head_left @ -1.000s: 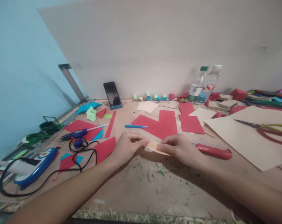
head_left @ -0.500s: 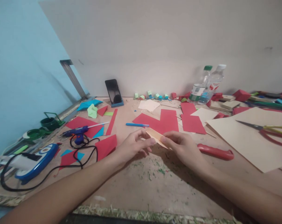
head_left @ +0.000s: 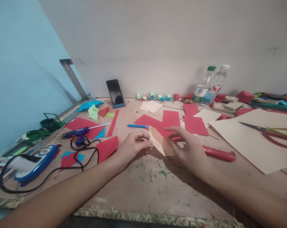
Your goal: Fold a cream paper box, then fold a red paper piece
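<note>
Over the middle of the table, my left hand [head_left: 138, 144] pinches the left edge of a small folded piece of cream paper [head_left: 158, 142]. The paper is tilted, and its right part is smeared by motion. My right hand [head_left: 187, 147] is on the paper's right side, thumb and fingers spread apart, the thumb at or close to its edge; whether they touch I cannot tell. A blue pen [head_left: 137, 126] lies just behind the paper, and a red handle [head_left: 219, 153] lies beside my right hand, partly hidden by it.
Scissors [head_left: 264, 129] lie on large cream sheets [head_left: 250, 152] at right. Two plastic bottles [head_left: 201, 91] and a phone [head_left: 115, 91] on a stand are at the back. Red paper [head_left: 171, 118] lies behind my hands. A glue gun [head_left: 77, 133] with its cord is at left.
My right hand has loosened from its pinch on the paper, and its fingers have spread and lifted. The folded paper has turned and opened out more, its lower end swinging down. My left hand stays nearly in place.
</note>
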`<state>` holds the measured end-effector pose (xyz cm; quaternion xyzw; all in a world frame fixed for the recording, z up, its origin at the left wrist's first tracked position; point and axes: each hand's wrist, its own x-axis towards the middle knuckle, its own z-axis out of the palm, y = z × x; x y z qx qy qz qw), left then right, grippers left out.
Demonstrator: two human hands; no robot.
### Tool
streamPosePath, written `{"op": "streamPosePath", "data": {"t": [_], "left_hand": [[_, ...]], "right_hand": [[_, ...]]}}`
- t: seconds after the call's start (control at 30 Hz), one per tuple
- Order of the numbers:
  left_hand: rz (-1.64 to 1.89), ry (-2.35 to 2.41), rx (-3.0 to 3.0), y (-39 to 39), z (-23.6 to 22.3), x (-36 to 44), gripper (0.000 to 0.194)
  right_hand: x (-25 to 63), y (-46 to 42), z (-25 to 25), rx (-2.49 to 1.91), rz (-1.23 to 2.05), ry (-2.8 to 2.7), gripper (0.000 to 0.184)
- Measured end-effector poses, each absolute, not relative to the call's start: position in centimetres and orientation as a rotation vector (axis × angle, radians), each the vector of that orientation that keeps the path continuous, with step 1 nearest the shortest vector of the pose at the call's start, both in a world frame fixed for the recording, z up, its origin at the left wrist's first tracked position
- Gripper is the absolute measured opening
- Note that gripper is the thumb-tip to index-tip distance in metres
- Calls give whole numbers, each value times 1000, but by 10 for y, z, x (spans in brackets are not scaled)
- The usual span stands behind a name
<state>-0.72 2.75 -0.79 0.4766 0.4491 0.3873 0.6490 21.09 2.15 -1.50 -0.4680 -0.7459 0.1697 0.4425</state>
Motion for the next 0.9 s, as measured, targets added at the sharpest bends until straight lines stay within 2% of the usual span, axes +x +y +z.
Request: {"op": "streamPosePath", "data": {"t": [0.07, 0.2, 0.33, 0.53, 0.73, 0.9], "left_hand": [[878, 1012, 1064, 26, -7, -6, 27], [909, 1018, 1122, 24, -3, -5, 23], [1006, 1083, 1135, 26, -2, -6, 20], [1067, 1086, 1155, 25, -2, -6, 24], [1021, 1073, 1137, 18, -1, -3, 30], [1029, 1017, 1312, 20, -6, -5, 26]], "right_hand": [[213, 23, -14, -1056, 283, -1949, 16], [213, 21, -11, -978, 223, -2094, 23], [212, 13, -5, -990, 228, -1985, 23], [214, 8, -3, -745, 115, -2182, 27], [215, 22, -17, -890, 152, -2221, 29], [213, 20, -15, -1087, 299, -2155, 27]]}}
